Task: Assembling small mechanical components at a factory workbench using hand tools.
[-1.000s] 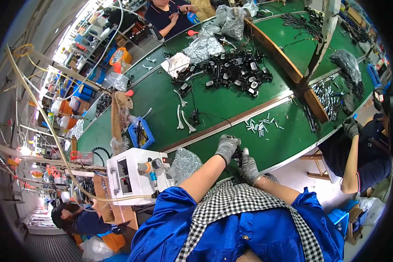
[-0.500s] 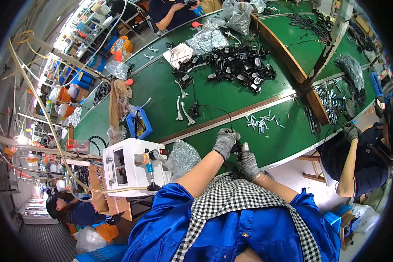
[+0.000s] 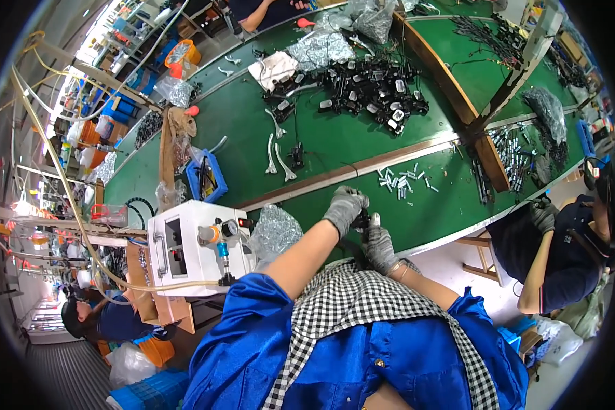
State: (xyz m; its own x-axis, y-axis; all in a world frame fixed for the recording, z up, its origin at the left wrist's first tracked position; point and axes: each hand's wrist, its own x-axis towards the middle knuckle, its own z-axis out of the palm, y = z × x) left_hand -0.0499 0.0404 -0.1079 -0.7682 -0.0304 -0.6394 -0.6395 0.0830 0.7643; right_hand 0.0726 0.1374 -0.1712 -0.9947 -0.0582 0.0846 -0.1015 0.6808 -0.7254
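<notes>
Both my hands wear grey knit gloves and meet at the near edge of the green bench. My left hand (image 3: 347, 209) is closed round a small black part (image 3: 363, 221), with a thin black cable running off past the fingers. My right hand (image 3: 380, 247) grips the same part from the right, its thumb pointing up; the other fingers are mostly hidden. Just beyond my hands lie several short silver pins (image 3: 404, 181), loose on the bench. A black clip-like piece (image 3: 296, 155) and pale curved levers (image 3: 271, 156) rest past the wooden strip.
A white machine (image 3: 188, 249) with a gauge stands at my left, beside a clear plastic bag (image 3: 275, 231). Black assemblies (image 3: 372, 96) pile up at the back. A blue basket (image 3: 205, 176) sits far left. A wooden divider (image 3: 451, 92) crosses the bench; a co-worker (image 3: 560, 239) sits at right.
The whole view has shifted slightly, so the bench things sit a little further left and up. Both hands still grip the black part; its position between them looks much the same.
</notes>
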